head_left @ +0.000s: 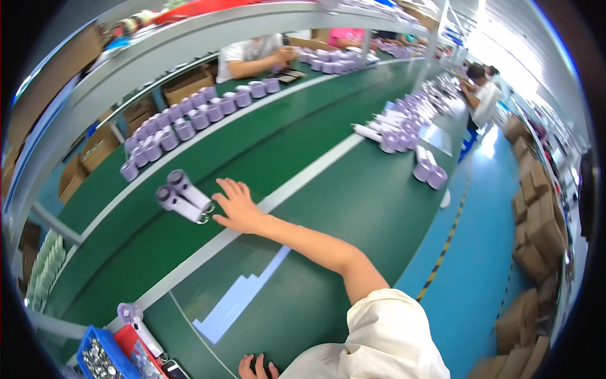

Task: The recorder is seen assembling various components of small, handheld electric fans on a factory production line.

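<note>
We hold our right hand (pixel 237 207) over the green belt (pixel 139 249), fingers spread; two lilac-and-white handheld devices (pixel 183 204) lie on the belt just left of it, their metal rings nearest our fingers. Our left hand (pixel 257 369) shows only partly, so we cannot tell its grip

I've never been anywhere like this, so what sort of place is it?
Probably a factory assembly line: a long green worktop, rows of matching lilac devices and a blue bin of small metal parts.
</note>
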Tool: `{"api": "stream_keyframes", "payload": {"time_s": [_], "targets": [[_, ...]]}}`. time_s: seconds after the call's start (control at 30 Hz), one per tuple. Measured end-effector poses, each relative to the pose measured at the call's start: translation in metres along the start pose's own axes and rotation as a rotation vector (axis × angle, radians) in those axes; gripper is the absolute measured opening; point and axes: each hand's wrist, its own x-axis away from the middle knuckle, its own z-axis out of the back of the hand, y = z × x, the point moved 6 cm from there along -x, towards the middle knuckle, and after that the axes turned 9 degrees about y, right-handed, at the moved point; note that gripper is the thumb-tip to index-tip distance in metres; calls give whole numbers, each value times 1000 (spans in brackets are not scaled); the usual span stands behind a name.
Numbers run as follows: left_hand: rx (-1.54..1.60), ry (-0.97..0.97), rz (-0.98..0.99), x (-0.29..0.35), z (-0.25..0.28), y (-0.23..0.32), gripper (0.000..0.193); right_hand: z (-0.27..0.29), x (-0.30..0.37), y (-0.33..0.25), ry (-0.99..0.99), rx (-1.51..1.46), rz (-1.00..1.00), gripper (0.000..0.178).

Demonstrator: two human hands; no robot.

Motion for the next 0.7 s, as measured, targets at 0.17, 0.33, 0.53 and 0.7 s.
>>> {"api": "stream_keyframes", "payload": {"time_s": [0.17, 0.33, 0.53, 0.7], "targets": [[-15, -163, -289, -22, -11, 25, 36, 184, 44, 101, 205, 449, -196, 47], [38, -358, -289, -20, -49, 21, 48, 349, 121, 217, 233, 1109, -699, 64], [77, -416, -294, -40, -73, 52, 48, 463, 217, 299, -36, 1058, -1447, 84], [106, -377, -379, -53, -77, 68, 44, 464, 258, 300, 56, 1096, -1336, 79]]}}
